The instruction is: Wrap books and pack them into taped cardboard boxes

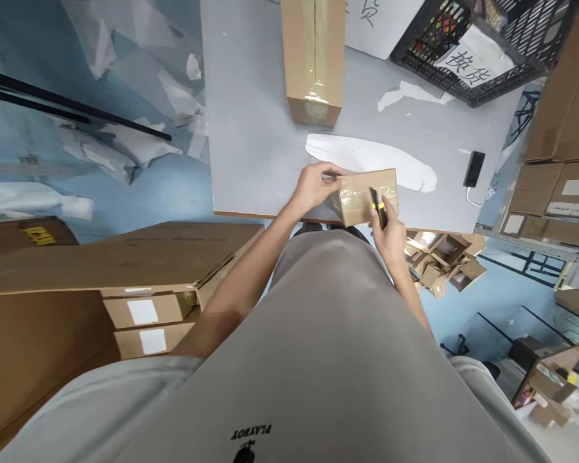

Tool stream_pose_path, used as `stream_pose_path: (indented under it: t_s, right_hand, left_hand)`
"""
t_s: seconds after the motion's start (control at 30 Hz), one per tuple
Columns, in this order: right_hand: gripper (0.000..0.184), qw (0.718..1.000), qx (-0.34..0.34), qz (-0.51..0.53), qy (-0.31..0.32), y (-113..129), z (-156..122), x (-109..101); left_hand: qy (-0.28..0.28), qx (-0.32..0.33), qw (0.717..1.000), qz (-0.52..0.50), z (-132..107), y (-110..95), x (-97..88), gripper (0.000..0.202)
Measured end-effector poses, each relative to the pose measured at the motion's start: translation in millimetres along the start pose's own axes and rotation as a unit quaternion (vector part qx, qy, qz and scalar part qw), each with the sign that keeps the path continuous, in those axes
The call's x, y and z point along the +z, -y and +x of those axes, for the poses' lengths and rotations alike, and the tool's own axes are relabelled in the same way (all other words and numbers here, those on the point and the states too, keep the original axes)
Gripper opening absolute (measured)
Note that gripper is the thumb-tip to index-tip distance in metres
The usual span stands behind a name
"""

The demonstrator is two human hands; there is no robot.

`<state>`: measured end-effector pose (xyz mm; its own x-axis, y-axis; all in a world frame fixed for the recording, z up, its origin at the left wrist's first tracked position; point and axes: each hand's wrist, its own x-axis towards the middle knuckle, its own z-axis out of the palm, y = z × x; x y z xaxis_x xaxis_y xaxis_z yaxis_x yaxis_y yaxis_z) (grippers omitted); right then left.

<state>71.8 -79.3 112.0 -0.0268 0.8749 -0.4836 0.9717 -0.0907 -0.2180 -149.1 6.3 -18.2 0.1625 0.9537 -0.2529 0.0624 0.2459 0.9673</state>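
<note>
A small taped cardboard box (359,193) is tilted at the front edge of the grey table (255,128). My left hand (316,186) grips the box at its left end, thumb and fingers at the upper left corner. In my right hand (390,235) is a black and yellow box cutter (380,209), its fingers wrapped round the handle. The cutter's tip lies over the shiny tape on the box's face; whether the blade touches it I cannot tell. Just behind the box lies a long white sheet (381,161).
A long taped carton (313,64) stands at the back of the table. At the back right are a black crate (463,51) with a handwritten label and a phone (474,169) on a cable. A large open carton (101,263) is on my left, and discarded boxes (444,260) lie beyond the right front edge.
</note>
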Motion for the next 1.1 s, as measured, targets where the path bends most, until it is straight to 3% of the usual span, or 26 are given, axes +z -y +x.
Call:
stream_pose_path:
  t_s: [0.13,0.27,0.63,1.1]
  right_hand:
    - [0.062,0.998,-0.002,0.061,0.013,35,-4,6]
    - [0.060,0.998,-0.003,0.047,0.036,51,3,8]
    - [0.062,0.998,0.020,-0.023,0.051,66,1,7]
    - [0.060,0.995,0.031,-0.073,0.060,86,0,6]
  left_hand:
    - [0.017,-0.001,1.000,-0.012,3,0,-3.3,0.030]
    - [0.024,0.006,1.000,-0.016,5,1,-3.8,0.031]
    - [0.024,0.013,0.999,-0.028,7,5,-2.1,0.027]
    - [-0.020,0.005,1.000,-0.023,2,12,1.2,0.024]
